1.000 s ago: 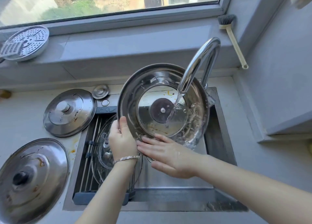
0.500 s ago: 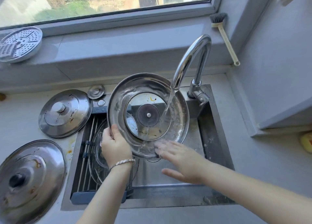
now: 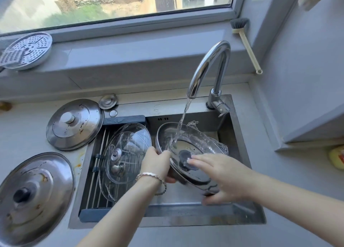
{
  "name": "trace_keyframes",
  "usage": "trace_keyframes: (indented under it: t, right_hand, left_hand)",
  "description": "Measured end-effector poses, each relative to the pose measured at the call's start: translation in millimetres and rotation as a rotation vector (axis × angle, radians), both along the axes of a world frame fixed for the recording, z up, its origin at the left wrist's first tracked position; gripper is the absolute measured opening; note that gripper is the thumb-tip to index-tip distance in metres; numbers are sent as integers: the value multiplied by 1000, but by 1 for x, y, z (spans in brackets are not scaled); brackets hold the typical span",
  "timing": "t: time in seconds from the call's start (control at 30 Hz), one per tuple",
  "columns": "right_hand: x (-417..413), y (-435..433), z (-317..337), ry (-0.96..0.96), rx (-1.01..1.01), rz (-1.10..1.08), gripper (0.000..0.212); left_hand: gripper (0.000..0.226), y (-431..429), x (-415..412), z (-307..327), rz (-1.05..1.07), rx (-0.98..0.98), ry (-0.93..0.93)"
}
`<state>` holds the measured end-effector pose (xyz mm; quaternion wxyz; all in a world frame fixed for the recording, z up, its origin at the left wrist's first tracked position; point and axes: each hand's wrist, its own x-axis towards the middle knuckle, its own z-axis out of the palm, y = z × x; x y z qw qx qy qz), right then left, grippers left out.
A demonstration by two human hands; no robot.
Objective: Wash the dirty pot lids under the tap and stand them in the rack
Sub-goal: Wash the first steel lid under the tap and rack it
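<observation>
I hold a steel-rimmed glass pot lid (image 3: 193,174), underside up and tilted low in the sink (image 3: 240,135), under the running tap (image 3: 208,67). Water splashes off its far edge. My left hand (image 3: 156,163) grips the lid's left rim. My right hand (image 3: 221,174) lies with fingers spread across the lid's middle, its thumb under the near rim. Glass lids (image 3: 124,157) stand in the rack (image 3: 96,174) on the sink's left side. Two stained steel lids lie on the counter: a medium steel lid (image 3: 74,123) and a large steel lid (image 3: 33,196).
A small metal disc (image 3: 108,101) lies behind the sink. A perforated steamer plate (image 3: 26,51) rests on the window ledge at left. A dish brush (image 3: 245,43) leans in the right corner. A yellow object (image 3: 337,157) sits on the counter's right edge.
The lid has dropped from upright and facing me to tilted low in the sink. My right hand moved from its lower rim onto its middle. The camera view shifted.
</observation>
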<state>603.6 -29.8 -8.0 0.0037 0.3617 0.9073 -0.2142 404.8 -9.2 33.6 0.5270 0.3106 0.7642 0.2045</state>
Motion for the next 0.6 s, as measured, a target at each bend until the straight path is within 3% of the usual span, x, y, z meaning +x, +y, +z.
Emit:
trace_keyframes:
  t: [0.13, 0.2, 0.23, 0.3, 0.37, 0.4, 0.47, 0.53, 0.6]
  right_hand:
    - [-6, -17, 24, -99, -67, 59, 33]
    - [-4, -16, 34, -191, -148, 22, 12]
    - [-4, -11, 40, -220, -158, -6, 9]
    - [-2, 5, 47, -288, -128, -30, 15]
    - [1, 22, 52, -319, -151, -62, 21]
    - [1, 30, 56, -331, -187, -53, 24]
    - [-2, 43, 66, -337, -282, -10, 24]
    - [-6, 54, 80, -297, -344, 3, 25]
    - [-8, 65, 92, -217, -374, -15, 32]
  left_hand:
    - [11, -5, 15, -3, 44, -176, -170]
    - [22, -5, 15, -3, -59, -286, -166]
    - [31, -6, 11, -3, -224, -335, -91]
    - [51, -7, 3, -4, -626, -282, 283]
    - [55, -6, -3, -6, -827, -6, 683]
    - [51, -5, -4, -7, -822, 151, 715]
    - [51, -5, -4, -12, -808, 380, 509]
    - [61, -7, -3, -16, -895, 423, 243]
    - [56, -10, 0, -17, -819, 440, 41]
